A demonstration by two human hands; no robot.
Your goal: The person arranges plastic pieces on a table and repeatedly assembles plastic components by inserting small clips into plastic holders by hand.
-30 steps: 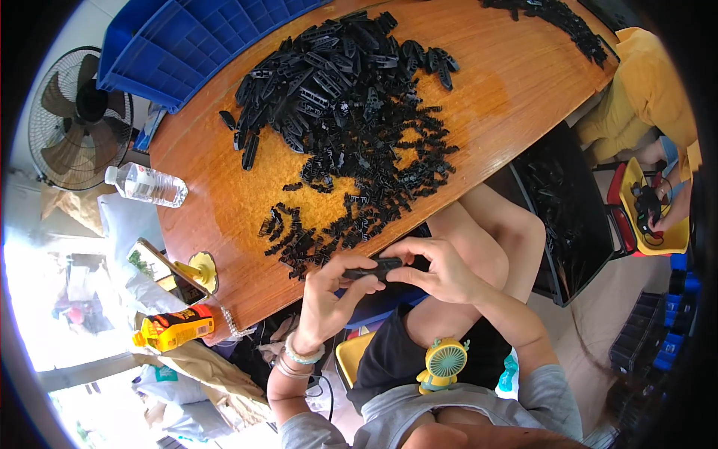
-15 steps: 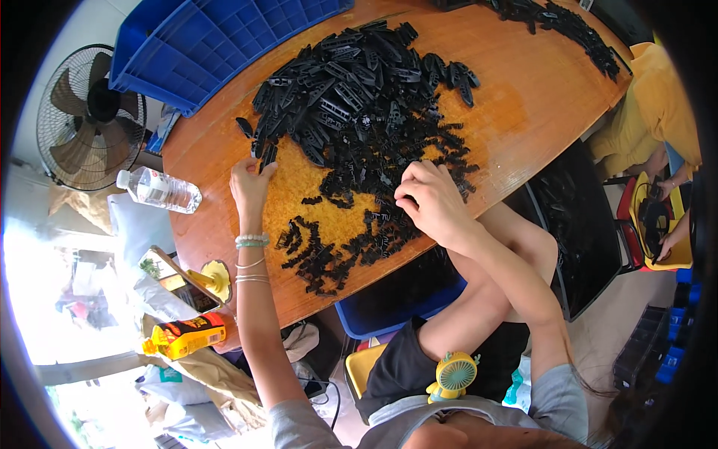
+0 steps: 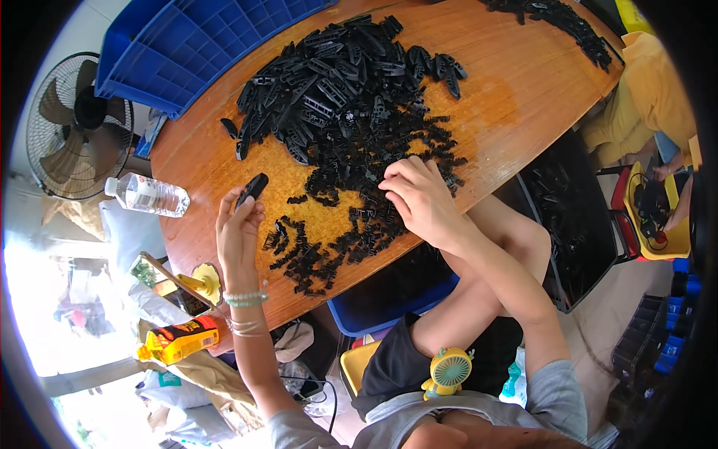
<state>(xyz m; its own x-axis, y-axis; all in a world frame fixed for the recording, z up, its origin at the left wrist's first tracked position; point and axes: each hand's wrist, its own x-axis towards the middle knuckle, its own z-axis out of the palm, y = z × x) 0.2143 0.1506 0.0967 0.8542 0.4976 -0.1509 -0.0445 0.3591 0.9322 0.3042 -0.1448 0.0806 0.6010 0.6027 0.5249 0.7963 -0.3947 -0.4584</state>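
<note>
My left hand (image 3: pixel 241 224), at the left part of the table, is closed on a long black plastic piece (image 3: pixel 254 188) with a rounded end, lifted off the tabletop. My right hand (image 3: pixel 422 198) hovers over the small black plastic clips (image 3: pixel 366 224), fingers bent and pinched together; whatever is between the fingertips is hidden. Beyond both hands rises a heap of long black plastic pieces (image 3: pixel 321 82), like the one in my left hand. The small clips spread from the foot of this heap toward the near table edge.
A blue crate (image 3: pixel 194 52) stands at the far left of the wooden table (image 3: pixel 516 97). Along the left edge are a water bottle (image 3: pixel 149 194), a phone on a stand (image 3: pixel 168 284) and an orange bottle (image 3: pixel 179 338). A blue bin (image 3: pixel 359 318) sits below; another person's hands (image 3: pixel 677 194) work at right.
My left hand has lifted a long black piece from the heap's left edge and drawn it nearer to me. My right hand stays over the clips, still pinched. The whole view has shifted slightly.
</note>
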